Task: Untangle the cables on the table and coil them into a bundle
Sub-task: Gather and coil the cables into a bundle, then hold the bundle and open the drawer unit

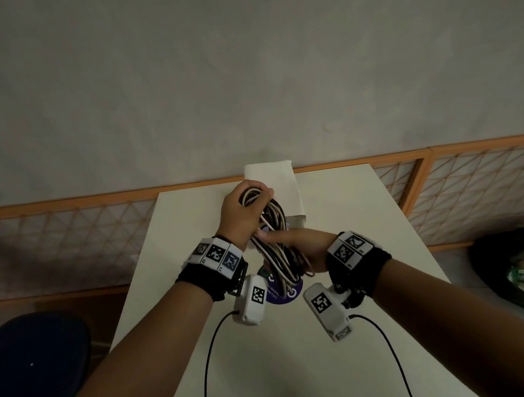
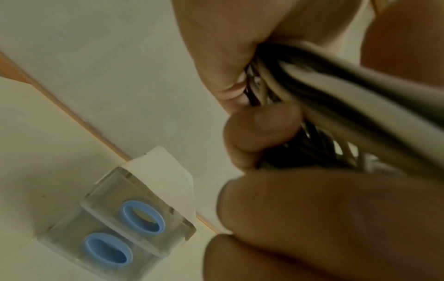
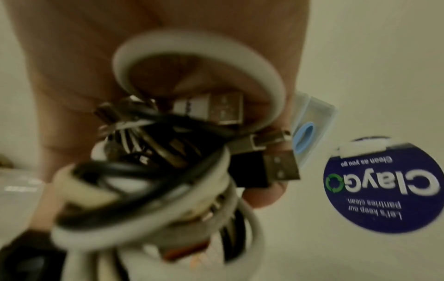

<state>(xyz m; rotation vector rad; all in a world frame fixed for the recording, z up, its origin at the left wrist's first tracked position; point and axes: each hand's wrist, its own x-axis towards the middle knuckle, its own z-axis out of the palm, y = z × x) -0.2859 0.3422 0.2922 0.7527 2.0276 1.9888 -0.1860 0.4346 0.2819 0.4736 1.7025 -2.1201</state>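
Note:
A coiled bundle of black and white cables hangs above the white table, held between both hands. My left hand grips the bundle's far end, fingers curled over the loops. My right hand grips the near end, with its thumb lying across the strands. In the right wrist view the bundle fills the frame, and USB plugs stick out of it against my fingers.
A white box stands at the table's far edge behind the bundle; a clear case with two blue rings sits by it. A round blue sticker lies on the table under my hands. A dark chair is at left, a rubbish bag at right.

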